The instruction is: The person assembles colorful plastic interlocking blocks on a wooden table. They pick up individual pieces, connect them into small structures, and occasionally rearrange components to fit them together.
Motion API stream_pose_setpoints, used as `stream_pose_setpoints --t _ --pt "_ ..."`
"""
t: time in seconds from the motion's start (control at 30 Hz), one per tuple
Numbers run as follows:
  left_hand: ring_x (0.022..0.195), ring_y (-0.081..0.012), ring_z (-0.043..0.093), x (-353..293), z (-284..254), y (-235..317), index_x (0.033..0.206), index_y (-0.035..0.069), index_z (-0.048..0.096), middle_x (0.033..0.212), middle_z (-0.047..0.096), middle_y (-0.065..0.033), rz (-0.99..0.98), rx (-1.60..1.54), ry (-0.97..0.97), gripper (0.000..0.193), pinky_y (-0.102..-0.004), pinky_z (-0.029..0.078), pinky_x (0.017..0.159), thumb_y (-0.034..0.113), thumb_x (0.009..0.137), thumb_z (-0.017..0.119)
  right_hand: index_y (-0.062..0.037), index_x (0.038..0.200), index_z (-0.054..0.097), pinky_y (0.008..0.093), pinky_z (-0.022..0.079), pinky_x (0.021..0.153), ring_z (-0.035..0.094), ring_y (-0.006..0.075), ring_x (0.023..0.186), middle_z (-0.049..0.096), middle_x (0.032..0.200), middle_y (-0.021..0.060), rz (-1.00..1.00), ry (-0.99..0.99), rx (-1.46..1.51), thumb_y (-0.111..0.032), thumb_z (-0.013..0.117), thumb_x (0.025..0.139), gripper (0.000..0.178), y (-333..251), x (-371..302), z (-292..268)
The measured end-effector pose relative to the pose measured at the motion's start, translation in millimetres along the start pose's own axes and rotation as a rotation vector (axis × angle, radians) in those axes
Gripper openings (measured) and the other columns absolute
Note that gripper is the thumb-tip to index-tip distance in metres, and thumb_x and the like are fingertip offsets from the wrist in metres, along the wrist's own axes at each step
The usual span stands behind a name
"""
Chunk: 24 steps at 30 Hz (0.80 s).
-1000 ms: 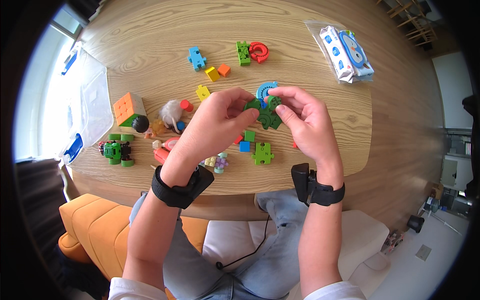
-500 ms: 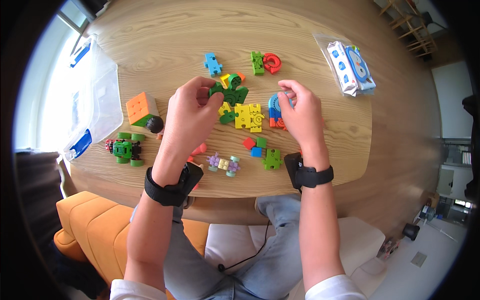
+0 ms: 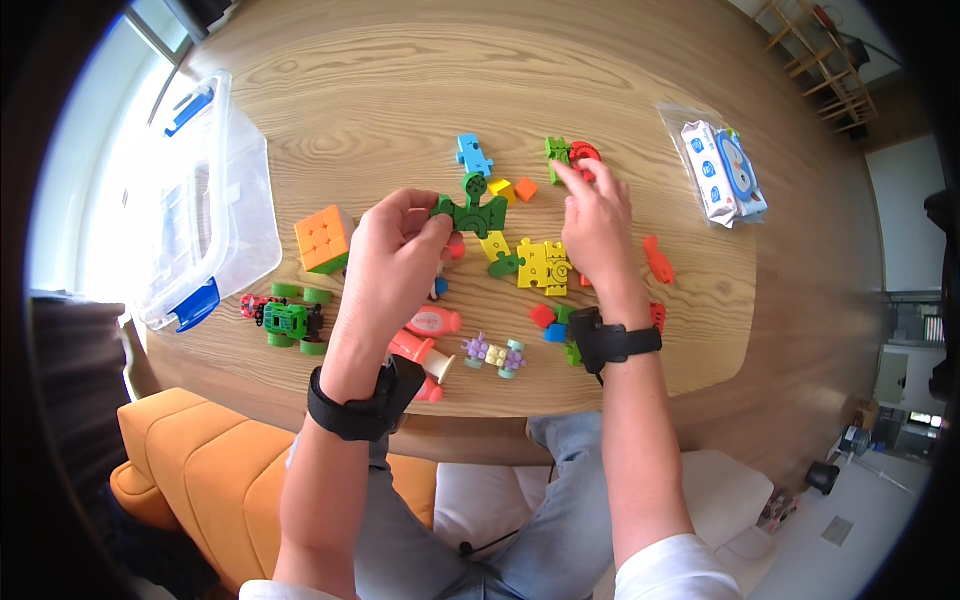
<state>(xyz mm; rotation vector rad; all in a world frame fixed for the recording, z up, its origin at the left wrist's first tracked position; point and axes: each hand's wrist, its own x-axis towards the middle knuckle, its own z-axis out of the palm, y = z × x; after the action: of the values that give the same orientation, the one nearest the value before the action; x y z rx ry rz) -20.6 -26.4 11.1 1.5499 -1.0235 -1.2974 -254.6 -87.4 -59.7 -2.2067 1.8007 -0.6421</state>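
Observation:
My left hand [image 3: 395,255] is closed, thumb and fingers pinching a dark green puzzle piece [image 3: 474,214] with a round knob on top. It hovers over the table near a yellow block [image 3: 502,190] and an orange block [image 3: 526,189]. My right hand [image 3: 598,225] reaches away from me with its fingers stretched out. Its fingertips are over or at a light green puzzle piece [image 3: 557,150] and a red curved piece [image 3: 585,152]; whether they touch is unclear. Between the hands lie joined yellow puzzle pieces [image 3: 543,267] and a small green piece [image 3: 506,264].
A clear plastic bin [image 3: 250,200] with blue latches stands at left, near a puzzle cube [image 3: 323,238] and a green toy truck [image 3: 288,319]. Nearer me are pink-red toys [image 3: 433,321] and a purple-yellow block car [image 3: 494,354]. A wipes pack [image 3: 715,170] lies far right; a blue puzzle piece [image 3: 474,156] lies far.
My right hand has left the blue-and-red piece and moved farther away to the light green and red pieces. My left hand keeps the dark green piece. The whole view has shifted slightly.

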Motion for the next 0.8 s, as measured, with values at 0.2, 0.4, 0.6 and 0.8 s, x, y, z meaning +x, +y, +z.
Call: stream_pose_setpoints --t 0.2,0.4,0.6,0.8 --pt "0.089 -0.0129 0.071 -0.6 0.8 1.4 0.126 -0.010 0.062 0.103 0.075 -0.0111 -0.035 -0.001 -0.039 0.027 -0.0269 0.058 0.081 0.007 0.104 0.060 -0.0162 0.147 0.060 0.0556 0.042 0.112 0.048 0.0380 0.137 0.044 0.163 0.0105 0.099 0.005 -0.095 -0.012 0.062 0.098 0.049 24.6 0.5 6.7" --pt "0.090 -0.0143 0.072 -0.5 1.0 1.0 0.126 -0.010 0.061 0.103 0.075 -0.0127 -0.033 -0.023 -0.046 0.027 -0.0279 0.058 0.080 0.007 0.104 0.059 -0.0141 0.134 0.066 0.0574 0.043 0.109 0.054 0.0385 0.134 0.054 0.155 0.0118 0.133 0.036 -0.023 -0.019 0.066 0.098 0.036 33.1 0.3 6.1" --pt "0.091 -0.0140 0.072 -2.1 2.5 0.6 0.128 -0.010 0.060 0.102 0.074 -0.0116 -0.043 -0.009 -0.068 0.029 -0.0275 0.058 0.081 0.007 0.105 0.060 -0.0052 0.103 0.069 0.0460 0.054 0.094 0.069 0.0350 0.107 0.074 0.114 0.0142 0.174 0.122 0.046 -0.015 0.079 0.088 0.021 30.1 1.0 -4.3" --pt "0.093 -0.0155 0.074 -2.6 7.0 1.4 0.128 -0.011 0.060 0.102 0.074 -0.0121 -0.036 0.083 -0.126 0.030 -0.0286 0.058 0.081 0.008 0.105 0.061 -0.0015 0.101 0.068 0.0419 0.056 0.087 0.072 0.0312 0.097 0.075 0.099 0.0153 0.217 0.156 0.108 -0.010 0.082 0.082 0.025 42.9 -0.4 -5.7"
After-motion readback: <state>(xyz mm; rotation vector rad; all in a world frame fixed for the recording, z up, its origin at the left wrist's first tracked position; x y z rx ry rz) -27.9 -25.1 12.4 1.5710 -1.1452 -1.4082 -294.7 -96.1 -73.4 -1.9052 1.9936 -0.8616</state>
